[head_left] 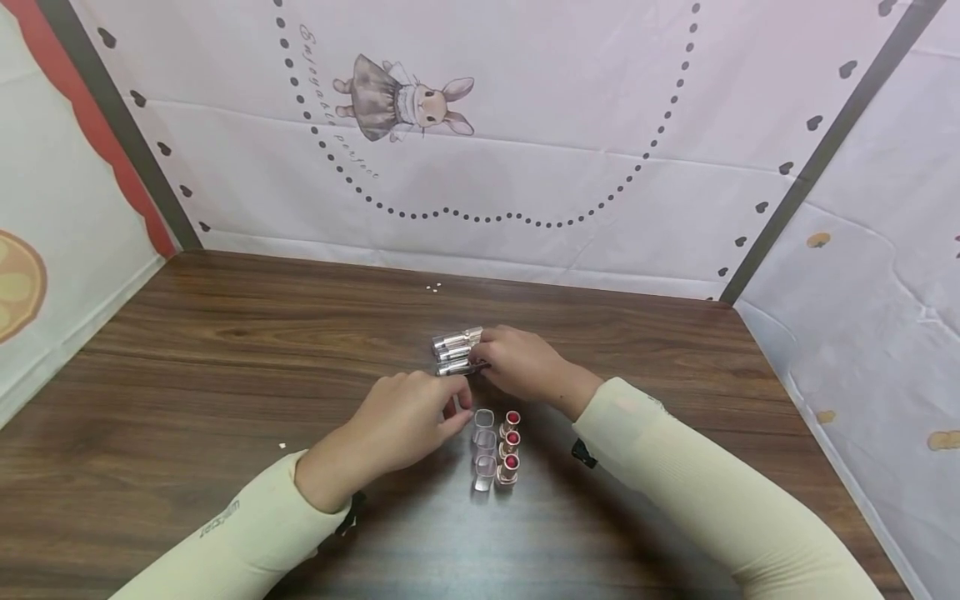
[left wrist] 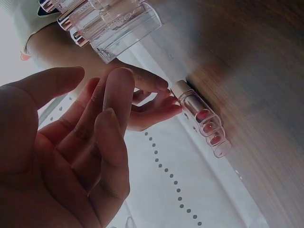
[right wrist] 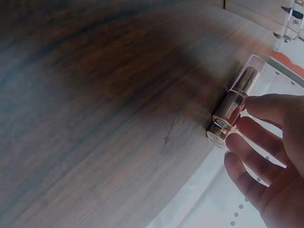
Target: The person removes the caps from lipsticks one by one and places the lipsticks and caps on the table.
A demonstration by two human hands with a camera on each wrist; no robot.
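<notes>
Several capped lipsticks (head_left: pixel 453 343) with clear caps lie side by side toward the back of the table. My right hand (head_left: pixel 517 362) pinches the nearest one near its base, and the right wrist view has the thumb and fingertips at that lipstick (right wrist: pixel 232 105). My left hand (head_left: pixel 408 417) holds nothing, its fingers loosely bent, as the left wrist view makes plain. Its fingertips are close to the farthest of three clear caps (head_left: pixel 485 442) standing in a column. Just right of them, three uncapped lipsticks (head_left: pixel 512 439) with red tips stand upright in a matching column.
The dark wood table (head_left: pixel 225 375) is closed in by printed cloth walls (head_left: pixel 525 108) at the back and both sides. Small white bits (head_left: pixel 433 287) lie near the back edge, and another white scrap (head_left: pixel 282 446) is left of my left forearm.
</notes>
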